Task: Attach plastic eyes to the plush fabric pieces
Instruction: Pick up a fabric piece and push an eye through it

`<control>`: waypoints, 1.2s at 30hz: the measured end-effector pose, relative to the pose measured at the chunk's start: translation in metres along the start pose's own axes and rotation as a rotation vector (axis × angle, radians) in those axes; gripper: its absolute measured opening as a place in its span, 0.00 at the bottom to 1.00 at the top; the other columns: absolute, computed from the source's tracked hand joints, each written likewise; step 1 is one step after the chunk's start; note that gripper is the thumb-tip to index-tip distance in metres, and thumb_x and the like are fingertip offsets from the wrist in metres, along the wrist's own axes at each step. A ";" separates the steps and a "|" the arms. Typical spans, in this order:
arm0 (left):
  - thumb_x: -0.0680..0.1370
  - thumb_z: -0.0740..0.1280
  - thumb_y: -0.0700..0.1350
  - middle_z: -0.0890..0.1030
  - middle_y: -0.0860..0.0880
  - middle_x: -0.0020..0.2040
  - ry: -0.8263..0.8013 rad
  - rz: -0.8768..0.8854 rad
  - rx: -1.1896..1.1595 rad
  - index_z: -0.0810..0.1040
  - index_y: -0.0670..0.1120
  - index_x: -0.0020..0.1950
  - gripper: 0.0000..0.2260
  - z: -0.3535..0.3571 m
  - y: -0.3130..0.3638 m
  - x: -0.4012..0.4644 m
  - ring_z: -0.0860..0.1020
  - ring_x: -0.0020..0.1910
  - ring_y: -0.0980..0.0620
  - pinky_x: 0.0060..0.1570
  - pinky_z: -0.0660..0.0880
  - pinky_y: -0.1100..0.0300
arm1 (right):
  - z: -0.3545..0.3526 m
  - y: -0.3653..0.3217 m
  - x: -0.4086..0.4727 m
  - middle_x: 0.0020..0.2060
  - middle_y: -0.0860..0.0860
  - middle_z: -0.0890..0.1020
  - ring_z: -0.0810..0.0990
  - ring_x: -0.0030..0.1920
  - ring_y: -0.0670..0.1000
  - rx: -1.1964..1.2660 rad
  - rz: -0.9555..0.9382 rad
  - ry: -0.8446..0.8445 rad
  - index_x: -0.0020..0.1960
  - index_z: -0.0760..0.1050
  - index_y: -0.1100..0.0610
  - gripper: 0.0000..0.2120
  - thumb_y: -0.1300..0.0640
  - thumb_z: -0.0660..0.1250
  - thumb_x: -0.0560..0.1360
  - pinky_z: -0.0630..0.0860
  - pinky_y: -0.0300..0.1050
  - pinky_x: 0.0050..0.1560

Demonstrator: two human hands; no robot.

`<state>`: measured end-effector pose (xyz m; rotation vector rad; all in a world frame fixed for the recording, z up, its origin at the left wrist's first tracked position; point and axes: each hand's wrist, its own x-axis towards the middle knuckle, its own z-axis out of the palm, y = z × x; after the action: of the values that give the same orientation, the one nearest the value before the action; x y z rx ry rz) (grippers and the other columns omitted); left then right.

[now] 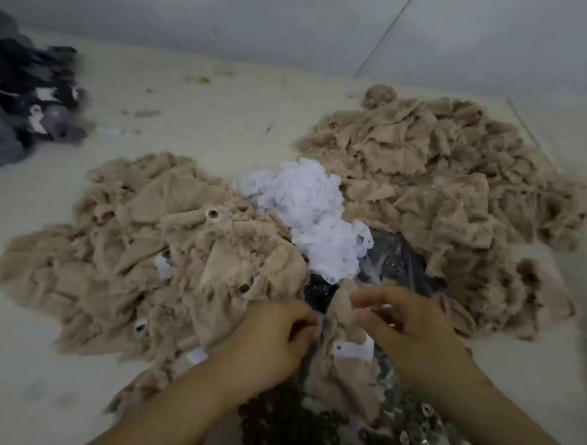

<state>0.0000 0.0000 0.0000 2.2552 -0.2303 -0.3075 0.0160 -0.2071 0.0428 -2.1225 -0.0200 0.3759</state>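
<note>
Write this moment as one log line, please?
step: fitting eye | left hand: pinches tan plush piece | right hand: pinches same piece | left pile: some eyes fitted | right pile: no eyes visible

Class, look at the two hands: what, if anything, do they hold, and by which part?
Both the left hand and the right hand pinch one tan plush piece at its upper edge.

Bare floor [188, 102] beyond, seemingly unobstructed
</note>
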 end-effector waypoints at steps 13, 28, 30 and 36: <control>0.73 0.68 0.64 0.73 0.50 0.22 0.281 -0.021 0.384 0.74 0.47 0.27 0.24 0.068 -0.019 0.017 0.71 0.22 0.55 0.21 0.68 0.56 | 0.038 0.098 0.025 0.35 0.41 0.73 0.72 0.34 0.39 -0.534 -0.281 0.365 0.42 0.70 0.46 0.17 0.34 0.68 0.66 0.65 0.35 0.31; 0.73 0.75 0.41 0.80 0.50 0.28 0.461 0.103 -0.522 0.84 0.44 0.37 0.06 0.091 -0.039 0.018 0.74 0.24 0.58 0.25 0.70 0.67 | 0.048 0.105 0.024 0.41 0.44 0.84 0.84 0.41 0.44 0.071 -0.195 0.286 0.60 0.79 0.54 0.20 0.53 0.78 0.71 0.80 0.35 0.39; 0.74 0.74 0.39 0.81 0.47 0.31 0.455 0.172 -0.623 0.84 0.42 0.38 0.05 0.093 -0.040 0.018 0.76 0.26 0.56 0.26 0.71 0.65 | 0.045 0.101 0.020 0.44 0.51 0.87 0.87 0.45 0.49 0.341 -0.111 0.101 0.60 0.80 0.58 0.23 0.51 0.78 0.68 0.83 0.42 0.42; 0.72 0.72 0.39 0.82 0.44 0.38 0.462 0.356 -0.604 0.82 0.40 0.38 0.03 0.100 -0.038 0.020 0.79 0.38 0.48 0.39 0.78 0.50 | 0.051 0.099 0.017 0.49 0.59 0.87 0.87 0.50 0.56 0.708 0.044 -0.156 0.59 0.80 0.64 0.30 0.51 0.75 0.60 0.83 0.50 0.48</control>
<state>-0.0083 -0.0528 -0.0950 1.5917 -0.2464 0.3011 0.0054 -0.2176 -0.0689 -1.3944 0.0616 0.4892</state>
